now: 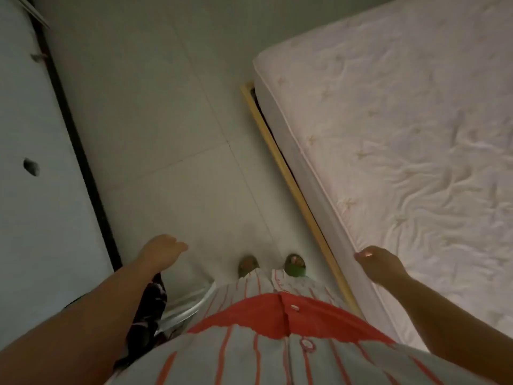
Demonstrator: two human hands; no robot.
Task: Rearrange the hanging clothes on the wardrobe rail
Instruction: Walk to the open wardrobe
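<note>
No wardrobe rail or hanging clothes are in view; the camera looks straight down at the floor. My left hand (162, 251) hangs over the tiles with its fingers loosely curled and nothing visible in it. Below that forearm shows a dark patterned garment (150, 309) beside a white curved piece (194, 304) that may be a hanger; I cannot tell what holds them. My right hand (379, 263) hovers at the mattress edge, fingers relaxed and holding nothing.
A bed with a quilted pale mattress (402, 134) on a wooden frame (291, 184) fills the right side. A pale panel (33, 134) with a dark edge strip (80, 151) runs along the left. A strip of light tiled floor (172, 134) lies between them, with my feet (270, 265) on it.
</note>
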